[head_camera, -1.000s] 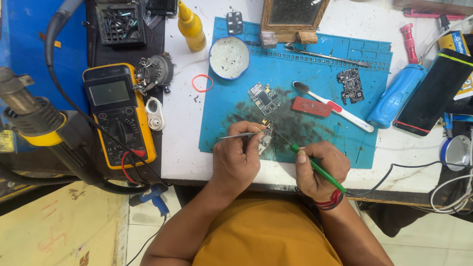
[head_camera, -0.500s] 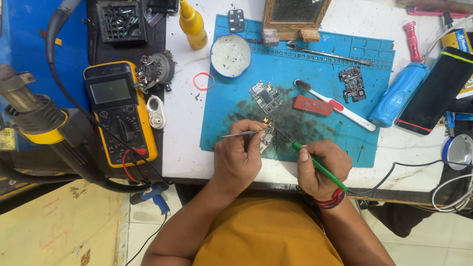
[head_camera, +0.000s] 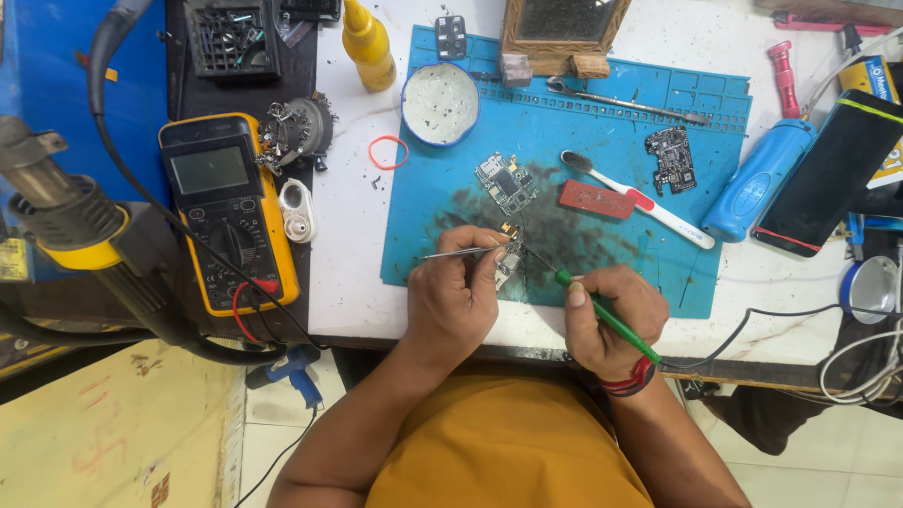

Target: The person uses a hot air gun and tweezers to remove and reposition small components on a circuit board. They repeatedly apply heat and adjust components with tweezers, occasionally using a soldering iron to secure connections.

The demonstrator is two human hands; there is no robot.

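Note:
My left hand (head_camera: 458, 293) pinches thin metal tweezers (head_camera: 450, 253) and presses on a small circuit board (head_camera: 509, 258) lying on the blue work mat (head_camera: 602, 122). My right hand (head_camera: 602, 318) grips a green-handled soldering iron (head_camera: 607, 318) like a pen, its tip touching the top of that board. A second circuit board (head_camera: 506, 182) lies just beyond on the mat, and a third, darker board (head_camera: 671, 157) sits to the right.
A yellow multimeter (head_camera: 227, 209) and a hot-air gun (head_camera: 66, 221) are at the left. On or around the mat are a white round tin (head_camera: 440, 103), yellow bottle (head_camera: 367, 43), toothbrush (head_camera: 636, 198), red flat piece (head_camera: 596, 199), blue bottle (head_camera: 755, 186), black phone (head_camera: 829, 174) and wooden-framed mirror (head_camera: 560, 30).

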